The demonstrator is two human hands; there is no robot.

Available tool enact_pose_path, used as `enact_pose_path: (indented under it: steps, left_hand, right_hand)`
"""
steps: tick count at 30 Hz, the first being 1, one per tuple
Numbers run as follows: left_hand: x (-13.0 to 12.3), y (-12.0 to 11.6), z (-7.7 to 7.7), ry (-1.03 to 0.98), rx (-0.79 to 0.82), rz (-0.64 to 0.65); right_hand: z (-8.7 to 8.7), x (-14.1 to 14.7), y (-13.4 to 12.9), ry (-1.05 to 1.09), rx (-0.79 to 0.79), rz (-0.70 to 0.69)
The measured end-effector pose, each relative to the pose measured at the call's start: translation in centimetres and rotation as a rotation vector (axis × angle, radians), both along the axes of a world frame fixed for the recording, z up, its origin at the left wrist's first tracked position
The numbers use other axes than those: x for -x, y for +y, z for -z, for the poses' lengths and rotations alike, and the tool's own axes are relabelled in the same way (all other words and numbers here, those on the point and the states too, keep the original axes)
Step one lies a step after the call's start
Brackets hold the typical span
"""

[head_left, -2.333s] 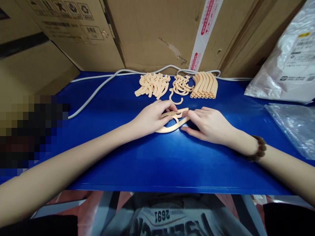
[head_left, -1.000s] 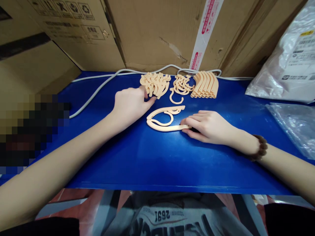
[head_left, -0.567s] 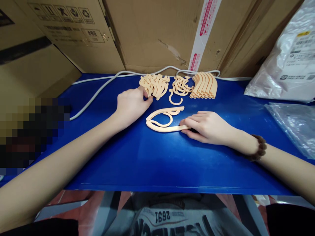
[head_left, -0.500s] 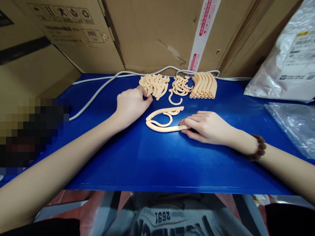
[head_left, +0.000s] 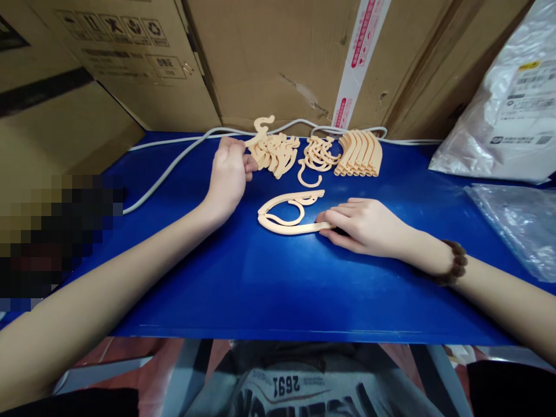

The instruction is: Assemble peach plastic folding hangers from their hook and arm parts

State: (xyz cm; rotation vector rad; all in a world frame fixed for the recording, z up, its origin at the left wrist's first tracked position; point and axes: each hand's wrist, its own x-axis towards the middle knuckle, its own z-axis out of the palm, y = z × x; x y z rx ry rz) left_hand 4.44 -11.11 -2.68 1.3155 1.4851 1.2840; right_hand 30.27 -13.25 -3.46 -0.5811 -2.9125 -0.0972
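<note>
My left hand (head_left: 229, 174) pinches a small curved beige plastic piece (head_left: 263, 127), its hooked end pointing up and away. That hand is just left of a pile of similar curved pieces (head_left: 278, 153). On the blue table, a folded beige plastic hanger (head_left: 282, 229) lies with its two arms bent round and a hook between them. My right hand (head_left: 362, 226) grips the end of the hanger's near arm, fingertips closed on it. Beyond the hanger lie loose hooks (head_left: 321, 152), one single hook (head_left: 310, 180) set apart, and a neat stack of curved arm tubes (head_left: 359, 153).
Cardboard boxes (head_left: 278, 63) stand along the back of the blue table (head_left: 269, 295). A white cable (head_left: 174, 168) runs behind the parts and down the left side. At right are a white plastic parcel bag (head_left: 490, 127) and a clear plastic bag (head_left: 516, 226).
My left hand has lifted a curved piece from the pile and drawn slightly up and left with it. My right hand and the folded hanger have stayed in place.
</note>
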Motion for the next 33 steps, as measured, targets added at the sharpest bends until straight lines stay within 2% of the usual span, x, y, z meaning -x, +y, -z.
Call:
enact_pose_path:
  steps: [3,6,7,9,12,14,16,24,29,31,33]
  left_hand:
    - [-1.6,-1.2,-0.1,-0.174,0.035,0.003]
    - [-3.0,-3.1,0.1,-0.328,0.081,0.168]
    - [-3.4,-3.8,0.3,-0.323,0.068,0.220]
    - [-3.7,-5.1,0.6,-0.195,-0.013,0.341]
    - [-3.8,-6.4,0.9,0.267,-0.340,0.467]
    - [-3.7,-6.9,1.0,0.569,-0.580,0.489]
    - [-3.7,-7.1,1.1,0.733,-0.721,0.480]
    - [-3.8,-6.7,1.1,0.852,-0.722,0.557]
    - [-3.7,-6.7,1.1,0.922,-0.787,0.606]
    - [-3.6,-6.6,1.0,0.910,-0.778,0.589]
    - [-3.3,-6.1,1.0,0.873,-0.695,0.501]
  right_hand:
    - [0.0,0.0,0.0,0.031,-0.055,0.026]
    - [0.0,0.0,0.1,0.136,-0.114,0.061]
    - [0.0,0.0,0.1,0.174,-0.125,0.067]
    - [0.0,0.0,0.1,0.231,-0.138,0.067]
    - [0.0,0.0,0.1,0.272,-0.175,0.053]
    - [-0.1,0.0,0.0,0.281,-0.207,0.035]
    - [-0.2,0.0,-0.1,0.284,-0.220,0.025]
    - [-0.5,-0.1,-0.2,0.276,-0.169,0.049]
    - [-0.4,-0.2,-0.3,0.322,-0.192,0.009]
    - [-0.5,-0.3,-0.1,0.392,-0.145,0.049]
    - [-0.5,-0.3,0.1,0.458,-0.094,0.131]
